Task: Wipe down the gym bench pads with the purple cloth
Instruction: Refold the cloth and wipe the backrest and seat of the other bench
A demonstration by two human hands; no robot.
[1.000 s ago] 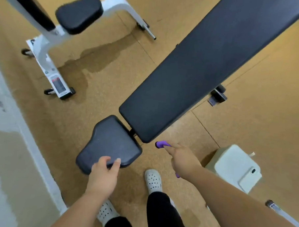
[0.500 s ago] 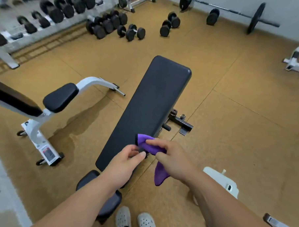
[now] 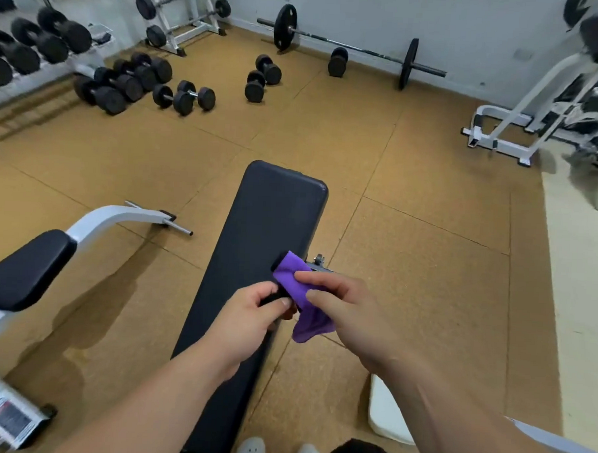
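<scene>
The person is standing at the near end of the long black bench pad [image 3: 270, 218], and both hands are meeting low in the middle of the frame. The right hand [image 3: 342, 310] is gripping the purple cloth [image 3: 297, 281], its fingers [image 3: 322, 281] curled over the bunched fabric. The left hand [image 3: 249, 316] is pinching at the cloth's left edge (there is something dark between those fingers that I cannot make out). The cloth is hanging in the air over the pad's right edge, not yet lying on the pad.

The cloth is wadded, so I am thinking a wipe from here is going to cover only a thin stripe and leave patches untouched. One corner is dangling toward the floor [image 3: 409, 265]. If the pinch slackens while they are sorting it out, the cloth is likely dropping onto the floor and carrying grit back to the pad. The metal bracket [image 3: 318, 261] just behind the cloth is also looking like a snag waiting to happen.
</scene>
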